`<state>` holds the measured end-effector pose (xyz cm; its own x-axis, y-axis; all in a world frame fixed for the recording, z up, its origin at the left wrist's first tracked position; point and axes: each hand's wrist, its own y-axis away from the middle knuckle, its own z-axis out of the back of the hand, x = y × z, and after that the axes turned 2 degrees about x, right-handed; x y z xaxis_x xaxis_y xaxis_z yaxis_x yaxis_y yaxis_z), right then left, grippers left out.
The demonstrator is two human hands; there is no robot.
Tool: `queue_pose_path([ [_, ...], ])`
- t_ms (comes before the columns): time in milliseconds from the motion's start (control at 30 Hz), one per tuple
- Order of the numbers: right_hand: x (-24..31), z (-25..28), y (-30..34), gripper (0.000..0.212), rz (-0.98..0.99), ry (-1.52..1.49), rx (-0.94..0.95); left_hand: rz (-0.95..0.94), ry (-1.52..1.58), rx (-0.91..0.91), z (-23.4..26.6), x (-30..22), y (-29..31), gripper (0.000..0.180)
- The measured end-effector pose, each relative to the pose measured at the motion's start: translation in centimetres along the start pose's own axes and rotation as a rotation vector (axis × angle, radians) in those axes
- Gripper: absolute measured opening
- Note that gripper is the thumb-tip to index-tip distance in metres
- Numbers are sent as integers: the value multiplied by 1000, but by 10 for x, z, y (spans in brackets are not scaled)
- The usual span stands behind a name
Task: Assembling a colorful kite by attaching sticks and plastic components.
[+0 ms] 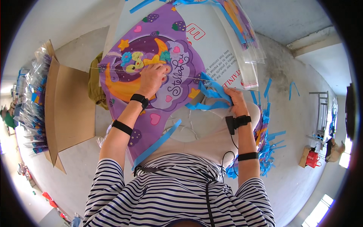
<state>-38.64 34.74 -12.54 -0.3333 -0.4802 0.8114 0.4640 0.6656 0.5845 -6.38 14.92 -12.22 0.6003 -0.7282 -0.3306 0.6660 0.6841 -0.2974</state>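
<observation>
A purple kite [151,125] with a cartoon print of a moon, stars and berries lies across my lap and a white printed sheet. My left hand [153,79] is over its middle, fingers curled and pinched. A thin pale line [185,76], a rod or a string, runs across the kite and passes through these fingers. At the kite's right edge, my right hand [236,101] grips blue ribbon strips [213,90]; its fingertips are partly hidden. Another blue strip [157,145] lies along the kite's lower edge, near my waist.
A clear plastic bag [245,56] with printed pieces lies at the upper right of the white sheet [221,47]. To the left stands an opened cardboard box [70,106] beside plastic-wrapped packs [34,102]. Loose blue strips [266,151] hang in a bunch by my right side.
</observation>
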Motion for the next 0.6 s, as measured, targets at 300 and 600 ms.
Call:
queue_pose_path([
  [300,59,33,-25,33,45,329,-120,13,-5,8,9,-2,7,29],
  [600,58,-46,-18,22,1034,1056,-318,-4,74,-95,-9,1,6,28],
])
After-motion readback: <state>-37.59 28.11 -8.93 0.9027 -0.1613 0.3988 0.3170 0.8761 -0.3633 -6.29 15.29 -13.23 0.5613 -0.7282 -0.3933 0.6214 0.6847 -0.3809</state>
